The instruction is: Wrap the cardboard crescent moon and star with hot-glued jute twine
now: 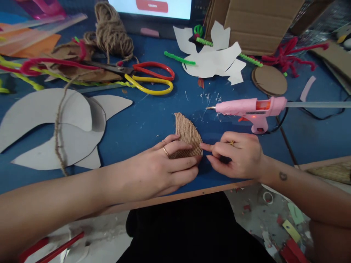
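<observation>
Fingers of the left hand [164, 166] lie bent and slightly spread over a twine-covered piece [188, 128]; whether they clamp it or only press it down, I cannot tell. On the right hand [237, 155], the index finger reaches out to touch the piece's right edge, the thumb stands apart below it, and the other fingers are curled in.

Everything lies on a blue table [142, 117], the piece near its close edge, between the hands. At the far right stands a cardboard box [255, 25], with a lit screen [175, 9] to its left. Overlapping white cut-outs [46, 106] lie at the left, a strand of twine [57, 138] across them. Next come a jagged white shape [211, 64] with a green pipe cleaner [179, 58] on it, and a pink glue gun [246, 107], nozzle pointing left, beyond the right hand. A twine bundle [109, 29] sits behind scissors [130, 73] with one red handle and one yellow. Smaller are the round cardboard discs [270, 79], then fine glue strings [208, 98] near the nozzle.
</observation>
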`<state>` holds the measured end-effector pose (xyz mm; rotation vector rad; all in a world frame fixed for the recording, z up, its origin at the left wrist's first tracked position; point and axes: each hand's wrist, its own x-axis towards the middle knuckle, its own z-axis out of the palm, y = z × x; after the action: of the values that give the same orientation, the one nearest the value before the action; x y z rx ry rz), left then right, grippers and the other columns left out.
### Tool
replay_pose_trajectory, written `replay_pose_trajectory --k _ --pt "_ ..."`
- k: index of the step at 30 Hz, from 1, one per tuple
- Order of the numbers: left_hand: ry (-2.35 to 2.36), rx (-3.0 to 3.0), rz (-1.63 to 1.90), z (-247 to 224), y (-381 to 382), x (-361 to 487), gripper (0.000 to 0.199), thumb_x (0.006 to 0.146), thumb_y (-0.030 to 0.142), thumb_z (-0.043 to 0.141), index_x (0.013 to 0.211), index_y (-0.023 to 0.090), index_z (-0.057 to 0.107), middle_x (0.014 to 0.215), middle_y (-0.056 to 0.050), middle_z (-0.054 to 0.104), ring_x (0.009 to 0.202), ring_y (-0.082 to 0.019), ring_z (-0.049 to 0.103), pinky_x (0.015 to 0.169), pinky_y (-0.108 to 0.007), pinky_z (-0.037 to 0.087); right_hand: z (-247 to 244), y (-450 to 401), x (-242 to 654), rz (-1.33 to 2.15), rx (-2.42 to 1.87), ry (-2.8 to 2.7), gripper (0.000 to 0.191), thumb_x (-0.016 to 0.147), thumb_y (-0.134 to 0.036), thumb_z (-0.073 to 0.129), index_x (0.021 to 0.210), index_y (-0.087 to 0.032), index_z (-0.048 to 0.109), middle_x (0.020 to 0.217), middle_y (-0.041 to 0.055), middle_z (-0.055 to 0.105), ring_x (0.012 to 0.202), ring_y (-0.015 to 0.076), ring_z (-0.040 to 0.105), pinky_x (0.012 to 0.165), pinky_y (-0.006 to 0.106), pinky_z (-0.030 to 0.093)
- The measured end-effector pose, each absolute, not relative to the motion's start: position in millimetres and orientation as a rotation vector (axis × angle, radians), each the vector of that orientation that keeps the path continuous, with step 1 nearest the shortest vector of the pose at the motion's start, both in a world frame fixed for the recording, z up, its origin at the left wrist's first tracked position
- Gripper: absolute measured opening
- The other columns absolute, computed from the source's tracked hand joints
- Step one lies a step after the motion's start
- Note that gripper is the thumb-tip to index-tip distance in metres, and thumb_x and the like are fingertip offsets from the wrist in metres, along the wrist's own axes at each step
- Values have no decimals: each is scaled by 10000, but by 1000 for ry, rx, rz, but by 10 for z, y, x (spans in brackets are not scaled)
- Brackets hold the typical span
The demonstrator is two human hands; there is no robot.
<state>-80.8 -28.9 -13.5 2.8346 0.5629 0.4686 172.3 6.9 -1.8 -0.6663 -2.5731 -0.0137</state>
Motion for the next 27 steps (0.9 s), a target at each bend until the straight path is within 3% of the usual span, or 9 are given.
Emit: replay_pose_trajectory --k 5,8,12,14,17,20,25,27 --pt "576 2870 443 -119 -284 -792 270 996 239 398 1180 200 592 1353 1 567 1298 -277 406 1164 -444 192 -7 53 1748 -127 -491 -2587 174 798 -200 648 662 -211 540 749 -30 725 662 112 549 520 221 442" --pt "588 2894 443 -112 -287 -788 286 993 235 394 1195 208 595 1336 0 579 1292 -275 425 1167 -447 219 -10 39 1740 -128 -449 -2628 148 822 -196 625 684 -210 571 700 -40 698 647 100 541 532 222 434" --pt "531 2984 467 -92 -296 -812 297 978 170 389 1169 191 615 1317 -21 591 1281 -303 446 1164 -503 257 -24 36 1727 -125 -549 -2625 47 846 -250 623 832 -210 645 518 -58 517 526 85 478 451 232 349" --pt "513 3013 484 -81 -299 -825 296 966 137 400 1161 174 619 1298 -24 603 1277 -314 451 1174 -519 248 -24 38 1735 -120 -543 -2623 39 837 -244 633 823 -208 629 546 -53 561 540 85 481 460 233 355" --pt "512 3010 481 -76 -301 -832 288 963 139 412 1166 166 614 1279 -21 611 1275 -308 452 1193 -508 220 -15 29 1753 -116 -476 -2621 145 815 -212 646 705 -213 552 765 -41 720 665 95 536 542 229 417" --pt "507 3002 474 -86 -301 -826 276 950 144 451 1176 162 609 1252 -21 620 1282 -309 446 1202 -517 201 -15 7 1758 -136 -415 -2615 230 802 -195 647 643 -214 483 930 -60 752 679 91 535 595 234 447" --pt "510 2962 432 -96 -305 -826 284 935 177 495 1201 178 594 1259 -22 612 1320 -313 411 1207 -529 189 -56 -9 1760 -148 -416 -2642 230 821 -203 635 654 -221 478 704 -63 703 601 82 516 562 230 448" --pt "516 2967 425 -94 -303 -833 284 942 163 475 1199 179 595 1259 -8 612 1312 -313 408 1216 -526 166 -66 -11 1771 -168 -418 -2634 223 818 -213 649 663 -222 490 758 -56 720 632 84 538 566 235 458"
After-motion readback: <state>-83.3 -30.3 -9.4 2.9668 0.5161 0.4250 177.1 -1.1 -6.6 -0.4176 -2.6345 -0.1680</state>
